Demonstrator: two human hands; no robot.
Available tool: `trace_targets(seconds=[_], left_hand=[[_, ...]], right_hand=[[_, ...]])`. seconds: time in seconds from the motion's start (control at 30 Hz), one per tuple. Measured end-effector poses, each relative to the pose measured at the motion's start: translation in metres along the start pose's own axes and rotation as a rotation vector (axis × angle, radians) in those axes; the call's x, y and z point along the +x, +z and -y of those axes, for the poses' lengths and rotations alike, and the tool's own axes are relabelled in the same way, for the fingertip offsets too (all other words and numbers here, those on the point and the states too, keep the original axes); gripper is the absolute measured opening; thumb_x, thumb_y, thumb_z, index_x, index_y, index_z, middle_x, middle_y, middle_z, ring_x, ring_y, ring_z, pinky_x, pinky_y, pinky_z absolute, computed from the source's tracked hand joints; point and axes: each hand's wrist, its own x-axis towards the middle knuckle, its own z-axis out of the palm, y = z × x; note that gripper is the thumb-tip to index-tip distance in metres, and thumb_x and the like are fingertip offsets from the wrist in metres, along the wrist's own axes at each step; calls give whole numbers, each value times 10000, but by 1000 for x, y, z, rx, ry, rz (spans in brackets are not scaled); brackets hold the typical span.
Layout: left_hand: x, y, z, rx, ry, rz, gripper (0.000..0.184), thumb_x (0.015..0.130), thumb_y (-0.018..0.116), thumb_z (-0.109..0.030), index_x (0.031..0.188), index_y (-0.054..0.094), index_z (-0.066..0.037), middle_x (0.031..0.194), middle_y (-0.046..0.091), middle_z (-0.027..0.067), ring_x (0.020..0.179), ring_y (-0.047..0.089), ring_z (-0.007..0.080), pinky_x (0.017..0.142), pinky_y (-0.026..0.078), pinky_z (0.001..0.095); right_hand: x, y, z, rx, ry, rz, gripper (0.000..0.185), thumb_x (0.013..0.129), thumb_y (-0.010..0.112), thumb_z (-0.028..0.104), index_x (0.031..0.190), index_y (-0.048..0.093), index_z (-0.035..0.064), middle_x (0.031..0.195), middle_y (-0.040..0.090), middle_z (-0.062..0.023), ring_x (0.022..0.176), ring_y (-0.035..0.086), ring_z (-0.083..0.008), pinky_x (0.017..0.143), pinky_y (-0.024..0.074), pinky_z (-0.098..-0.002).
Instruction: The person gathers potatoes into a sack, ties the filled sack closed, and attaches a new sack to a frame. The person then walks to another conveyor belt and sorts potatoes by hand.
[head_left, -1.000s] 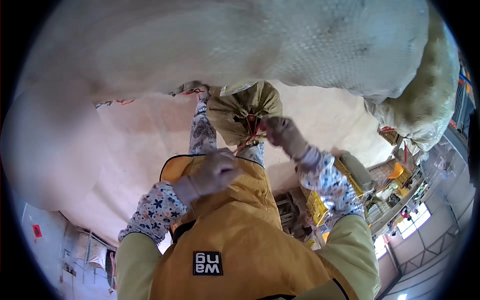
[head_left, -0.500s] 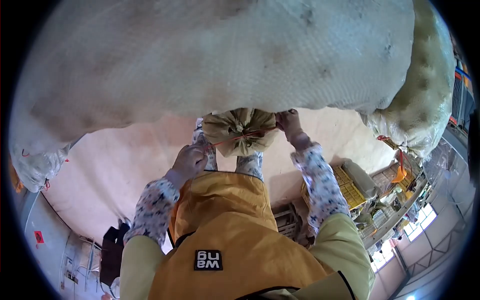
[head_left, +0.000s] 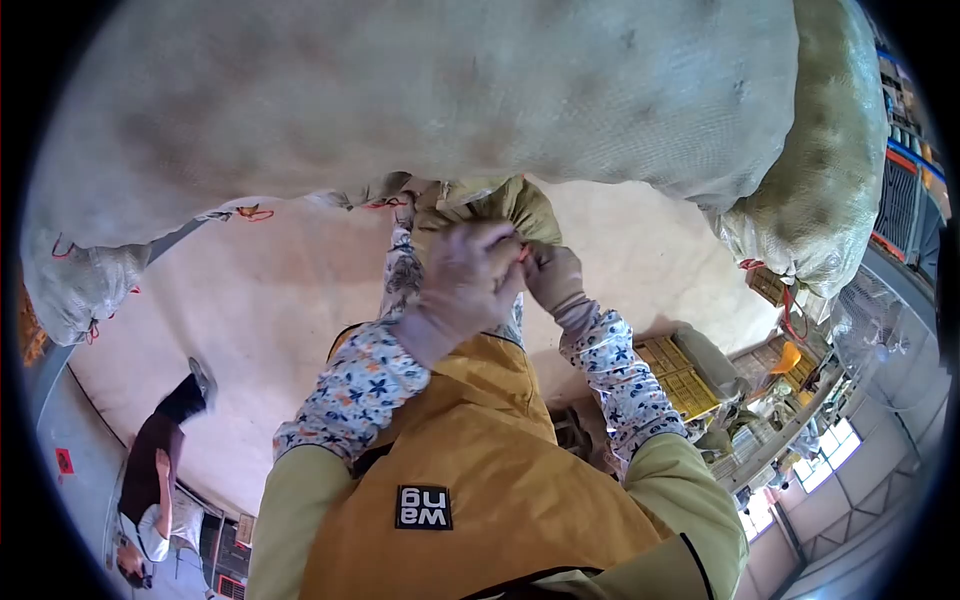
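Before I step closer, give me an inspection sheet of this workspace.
Surface: pale pinkish floor, soft shadows on it.
Job's things: olive-tan fabric sack, folds gathered; thin red string, mostly hidden by the hands.
Clutter: yellow slatted crates at right.
Grips: left grip blurred in front of the sack, hold unclear; right grip pinching the string.
Cables: nothing seen clearly.
Surroundings: huge whitish mesh sack across the top of the view; person in a dark garment at left.
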Motion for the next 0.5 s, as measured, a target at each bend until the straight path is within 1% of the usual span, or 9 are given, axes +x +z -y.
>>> trace_targets(seconds=[0.03,0.1,0.13,0.27,0.33,0.37,0.4,0.43,0.5], left_hand=[[-6,3,11,-9,-8,7,167,706,604,-116,869,612,-78,816,536,48,809,518,217,770,417,326],[-25,23,40,-259,-165,-133,277,739,593,-86,1014,582,-57,929,574,91,841,541,260,746,441,375],[-43,37,42,-336,-400,154,310,769,552,-44,1078,533,-40,994,573,121,898,558,261,787,445,352],[-67,121,70,-274,-163,90,252,809,528,-67,1059,542,-35,935,586,124,819,582,244,737,467,317],[-61,127,71,-536,-520,259,156,854,489,-167,945,564,-64,809,585,77,654,541,199,616,456,297],[-80,155,101,-1059,-764,134,171,855,495,-202,880,568,-50,722,567,23,631,536,176,599,454,271],[-85,142,118,-1222,-936,259,170,857,492,-202,874,567,-50,726,563,13,653,540,159,603,453,263],[-84,128,128,-1374,-1111,395,171,860,489,-203,867,567,-51,731,559,3,676,543,142,607,452,256],[-82,132,112,-883,-863,387,166,864,484,-209,869,571,-67,756,576,21,682,558,164,622,455,266]], right_hand=[[0,-4,0,117,212,-67,411,835,484,389,573,568,84,526,530,-150,505,542,-330,475,416,-409],[-2,-4,-1,194,273,-67,411,837,496,350,546,551,65,519,504,-173,505,531,-335,471,407,-399],[-2,-4,2,248,266,-65,407,838,502,345,555,552,57,530,508,-177,507,528,-341,473,406,-401],[-2,8,-8,435,291,-99,408,846,513,335,572,542,33,495,474,-152,435,501,-260,453,398,-362],[-10,30,-45,562,301,-208,379,852,519,305,585,546,38,458,444,-97,410,463,-175,435,387,-313],[-13,37,-63,533,207,-342,353,858,519,283,601,551,43,443,430,-64,408,439,-134,426,380,-285],[-21,3,-52,1308,685,-86,282,882,503,270,800,574,10,451,345,44,367,358,-95,353,286,-227],[-23,7,-51,1311,678,-90,282,882,503,270,800,574,10,451,345,44,367,358,-95,353,286,-227],[-21,25,-50,703,92,-150,281,883,502,252,800,577,-7,473,380,25,368,328,-68,344,260,-205]])
